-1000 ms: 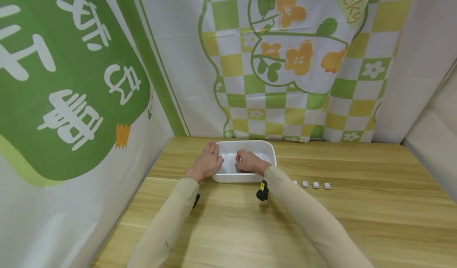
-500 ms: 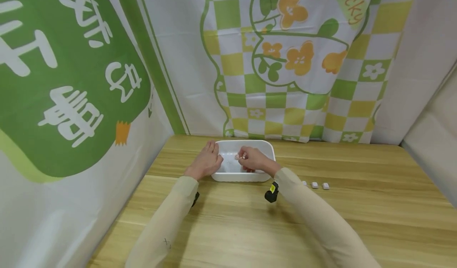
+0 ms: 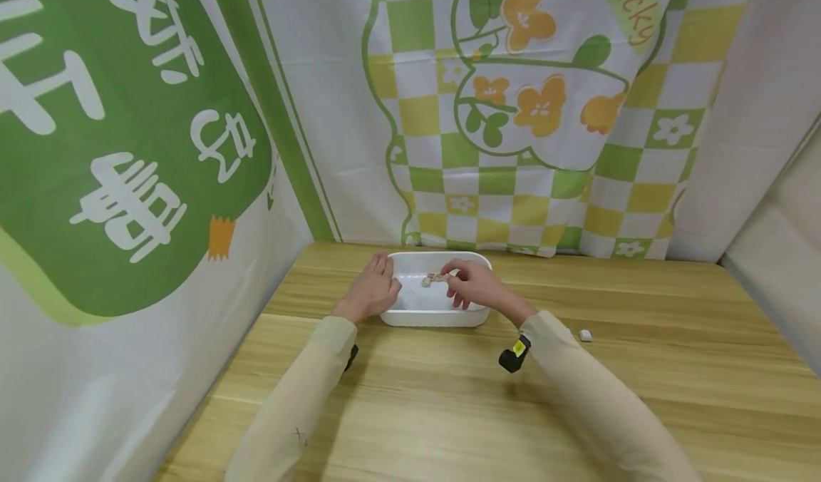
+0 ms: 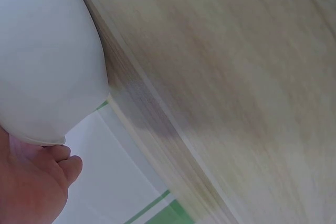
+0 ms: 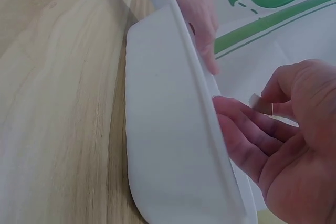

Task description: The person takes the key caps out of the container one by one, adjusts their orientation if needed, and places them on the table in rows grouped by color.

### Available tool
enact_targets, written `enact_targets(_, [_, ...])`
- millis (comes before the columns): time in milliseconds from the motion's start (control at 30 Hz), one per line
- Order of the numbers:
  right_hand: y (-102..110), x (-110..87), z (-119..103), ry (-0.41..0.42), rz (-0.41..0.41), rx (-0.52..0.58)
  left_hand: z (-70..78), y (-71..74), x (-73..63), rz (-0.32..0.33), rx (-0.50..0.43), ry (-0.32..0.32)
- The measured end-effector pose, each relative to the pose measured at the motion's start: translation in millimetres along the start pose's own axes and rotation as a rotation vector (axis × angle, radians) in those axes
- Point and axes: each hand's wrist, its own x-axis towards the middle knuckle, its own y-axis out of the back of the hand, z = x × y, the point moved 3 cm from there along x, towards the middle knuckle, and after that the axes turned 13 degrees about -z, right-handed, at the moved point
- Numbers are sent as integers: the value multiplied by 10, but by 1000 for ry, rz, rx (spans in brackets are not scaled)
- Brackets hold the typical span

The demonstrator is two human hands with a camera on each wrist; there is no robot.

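Note:
A white rectangular plastic bin (image 3: 436, 318) stands toward the back of the table. My left hand (image 3: 370, 289) holds its left end, thumb over the rim inside and the other fingers along the edge. In the left wrist view, that hand (image 4: 37, 182) meets the bin's rim. My right hand (image 3: 477, 284) is inside the bin's right half, its other fingers spread. The right wrist view shows its thumb and forefinger pinching a small pale block (image 5: 261, 104). Several small beige pieces (image 3: 427, 281) lie in a row along the bin's far side, the right end hidden by the right hand.
A small white square piece (image 3: 585, 335) lies on the wooden table (image 3: 423, 403) just right of my right sleeve (image 3: 590, 389), which partly covers another. Printed cloth (image 3: 507, 182) hangs behind the table, with more along its left side.
My right hand has moved rightward inside the bin, uncovering the beige pieces. Its sleeve now covers more of the white pieces on the table. My left hand stays at the bin's left end.

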Motion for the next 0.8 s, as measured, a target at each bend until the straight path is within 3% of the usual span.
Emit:
enact_targets(200, [99,-221,-39,60,26,79,-11,3,-9,13,-6,0])
enact_targets(400, [142,-334,-30,62,39,127,-20,5,-5,0,-9,10])
enact_targets(800, [210,-617,6,45,16,49,-9,-7,3,-5,-26,16])
